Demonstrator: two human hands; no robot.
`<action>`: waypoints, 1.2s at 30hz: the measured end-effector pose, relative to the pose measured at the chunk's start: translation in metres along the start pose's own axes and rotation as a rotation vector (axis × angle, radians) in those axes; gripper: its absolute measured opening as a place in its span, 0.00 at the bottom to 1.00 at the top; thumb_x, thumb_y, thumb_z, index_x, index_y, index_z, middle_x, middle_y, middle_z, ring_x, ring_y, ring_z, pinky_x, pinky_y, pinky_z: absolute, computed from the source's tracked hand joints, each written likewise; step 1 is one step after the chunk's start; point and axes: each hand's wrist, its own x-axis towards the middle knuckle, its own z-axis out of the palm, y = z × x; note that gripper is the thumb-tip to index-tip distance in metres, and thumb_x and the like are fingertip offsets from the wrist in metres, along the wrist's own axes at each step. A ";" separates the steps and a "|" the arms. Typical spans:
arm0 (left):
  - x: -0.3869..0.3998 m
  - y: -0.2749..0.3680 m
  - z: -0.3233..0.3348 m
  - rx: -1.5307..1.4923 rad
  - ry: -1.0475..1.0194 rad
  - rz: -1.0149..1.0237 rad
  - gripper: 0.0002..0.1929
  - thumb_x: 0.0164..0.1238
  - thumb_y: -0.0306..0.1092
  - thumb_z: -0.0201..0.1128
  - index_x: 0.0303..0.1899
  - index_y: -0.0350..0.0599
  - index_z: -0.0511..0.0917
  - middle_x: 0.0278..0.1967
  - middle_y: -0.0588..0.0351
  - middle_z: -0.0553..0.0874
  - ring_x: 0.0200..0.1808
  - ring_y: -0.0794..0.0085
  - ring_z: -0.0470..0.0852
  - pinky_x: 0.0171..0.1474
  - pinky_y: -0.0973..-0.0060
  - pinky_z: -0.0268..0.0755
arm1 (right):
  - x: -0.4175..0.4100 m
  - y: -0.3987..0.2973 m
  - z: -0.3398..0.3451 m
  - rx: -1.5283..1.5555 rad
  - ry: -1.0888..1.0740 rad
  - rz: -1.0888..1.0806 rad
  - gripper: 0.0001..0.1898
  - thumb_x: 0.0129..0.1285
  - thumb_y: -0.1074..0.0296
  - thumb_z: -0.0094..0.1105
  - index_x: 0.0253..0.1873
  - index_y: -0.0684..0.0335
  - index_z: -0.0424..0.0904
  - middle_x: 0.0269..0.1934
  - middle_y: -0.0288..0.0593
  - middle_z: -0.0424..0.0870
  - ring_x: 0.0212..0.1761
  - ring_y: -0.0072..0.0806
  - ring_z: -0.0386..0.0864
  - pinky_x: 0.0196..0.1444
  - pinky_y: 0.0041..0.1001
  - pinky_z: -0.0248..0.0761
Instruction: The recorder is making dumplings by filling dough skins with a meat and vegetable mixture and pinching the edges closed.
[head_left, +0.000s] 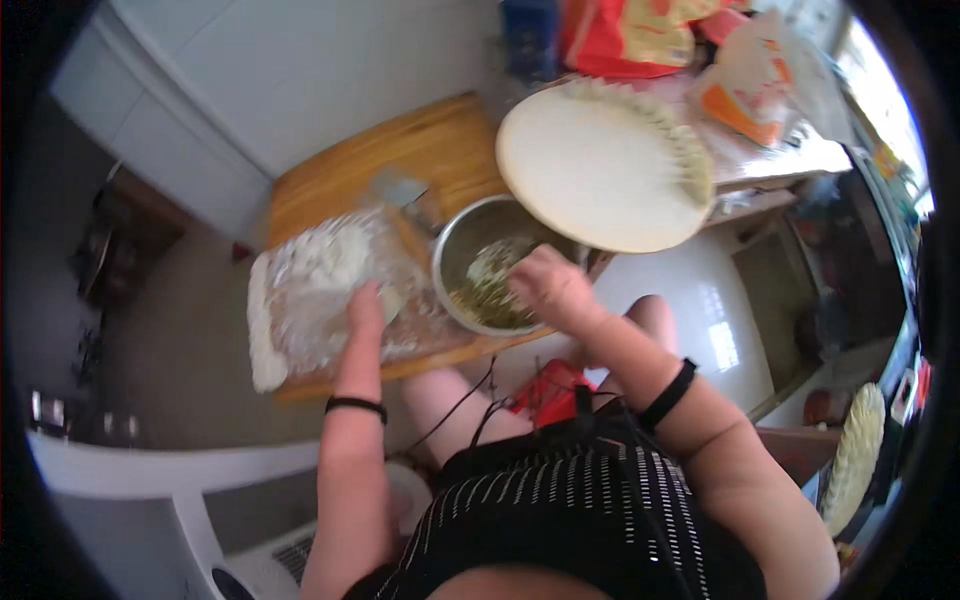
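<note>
My left hand (366, 307) is over the floured plastic sheet (315, 322) on the wooden table, touching a small pale round (391, 301) that looks like a dough wrapper. My right hand (551, 289) reaches over the right side of a metal bowl (442, 274) holding a green and whitish chopped mixture (491, 292). Its fingers are bent in, blurred, and whether they hold anything is unclear. White flour (337, 251) is heaped on the sheet. A long pale roll (264, 330), perhaps dough, lies along the sheet's left edge.
A large round tray (592, 165) with a row of pleated dumplings (675, 127) along its rim overlaps the bowl's upper right. The wooden table (360, 157) carries a flat, greyish object (397, 186). Red and white bags (622, 37) stand behind the tray. A second tray of dumplings (855, 457) is far right.
</note>
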 end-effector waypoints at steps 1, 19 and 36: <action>0.002 -0.007 0.001 0.067 -0.008 0.030 0.08 0.60 0.31 0.55 0.39 0.42 0.79 0.40 0.42 0.82 0.44 0.47 0.79 0.48 0.57 0.72 | 0.003 0.007 -0.001 -0.029 0.002 -0.042 0.06 0.61 0.65 0.57 0.39 0.59 0.79 0.38 0.48 0.76 0.39 0.46 0.79 0.44 0.38 0.75; -0.061 0.098 -0.057 -1.954 -0.027 -0.606 0.14 0.70 0.29 0.50 0.53 0.34 0.70 0.51 0.47 0.80 0.53 0.61 0.80 0.53 0.65 0.78 | -0.002 0.051 0.054 0.296 -0.100 0.059 0.11 0.62 0.63 0.56 0.40 0.65 0.79 0.37 0.53 0.81 0.40 0.47 0.79 0.43 0.35 0.72; -0.064 0.073 0.020 -1.704 -0.507 -0.573 0.14 0.70 0.34 0.52 0.51 0.37 0.73 0.47 0.50 0.81 0.46 0.64 0.83 0.47 0.67 0.80 | 0.042 -0.067 0.056 0.050 0.008 -0.103 0.09 0.62 0.64 0.56 0.33 0.63 0.77 0.29 0.52 0.77 0.33 0.50 0.78 0.38 0.40 0.74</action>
